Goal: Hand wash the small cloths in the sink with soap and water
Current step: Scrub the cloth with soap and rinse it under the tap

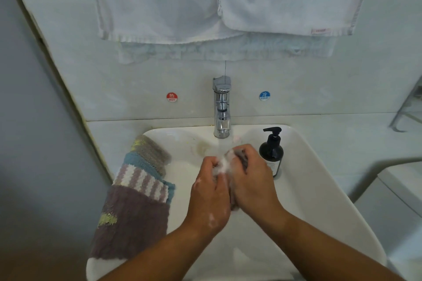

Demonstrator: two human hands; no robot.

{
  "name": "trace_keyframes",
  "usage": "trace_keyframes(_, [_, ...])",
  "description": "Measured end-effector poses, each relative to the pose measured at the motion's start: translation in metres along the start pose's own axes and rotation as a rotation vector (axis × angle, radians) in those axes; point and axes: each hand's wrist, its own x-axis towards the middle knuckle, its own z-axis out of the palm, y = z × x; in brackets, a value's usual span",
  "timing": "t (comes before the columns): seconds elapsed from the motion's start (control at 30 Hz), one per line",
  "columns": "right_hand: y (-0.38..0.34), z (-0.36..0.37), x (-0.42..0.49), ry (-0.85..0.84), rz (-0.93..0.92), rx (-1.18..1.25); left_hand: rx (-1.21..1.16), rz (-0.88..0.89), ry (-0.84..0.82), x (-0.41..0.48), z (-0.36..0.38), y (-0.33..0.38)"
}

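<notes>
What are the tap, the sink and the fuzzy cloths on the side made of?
The tap looks like shiny chromed metal: it mirrors the light. The sink seems to be glazed ceramic, smooth, white and glossy, though it could be hard plastic. The fuzzy cloths look like soft fleecy fabric with a tufty pile.

Two hands [210,191] [253,180], one soapy cloth [240,157], four stacked cloths [132,219], one faucet [221,107]

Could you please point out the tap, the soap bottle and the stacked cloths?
tap [222,107], head view, on its chrome body.
soap bottle [274,153], head view, on its dark body.
stacked cloths [134,219], head view, on the brown cloth.
</notes>
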Motion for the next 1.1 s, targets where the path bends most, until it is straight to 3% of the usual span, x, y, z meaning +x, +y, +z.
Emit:
trace_keyframes(0.13, [0.011,0.004,-0.011,-0.172,0.132,-0.004,0.046,0.045,0.099,0.010,-0.008,0.007])
trace_keyframes(0.2, [-0.001,0.002,-0.024,-0.225,0.067,0.031,0.040,0.020,0.159,0.017,-0.011,0.004])
trace_keyframes(0.3, [-0.009,0.000,-0.018,-0.103,-0.130,0.026,0.009,0.000,0.104,0.010,-0.004,-0.002])
trace_keyframes(0.4, [0.003,0.000,0.001,-0.003,-0.013,-0.045,-0.003,0.030,0.032,-0.005,0.001,0.001])
trace_keyframes(0.5, [0.015,0.001,-0.002,-0.123,0.101,-0.130,0.015,0.037,0.089,0.003,-0.004,0.007])
trace_keyframes(0.6, [0.006,0.001,-0.018,-0.214,0.044,-0.145,0.034,-0.038,0.170,0.018,-0.009,0.003])
trace_keyframes(0.73, [-0.012,-0.004,-0.016,-0.148,-0.051,-0.064,-0.067,-0.105,0.054,0.006,0.000,-0.001])
trace_keyframes(0.83, [-0.003,-0.004,-0.002,-0.053,0.006,-0.110,-0.073,-0.083,0.042,0.000,0.004,-0.001])
trace_keyframes(0.97, [0.002,0.002,-0.004,-0.176,0.117,-0.136,0.016,0.041,0.154,0.014,-0.006,0.011])
trace_keyframes(1.1, [-0.015,0.000,-0.018,-0.200,-0.003,-0.057,0.058,0.002,0.178,0.023,-0.010,0.005])
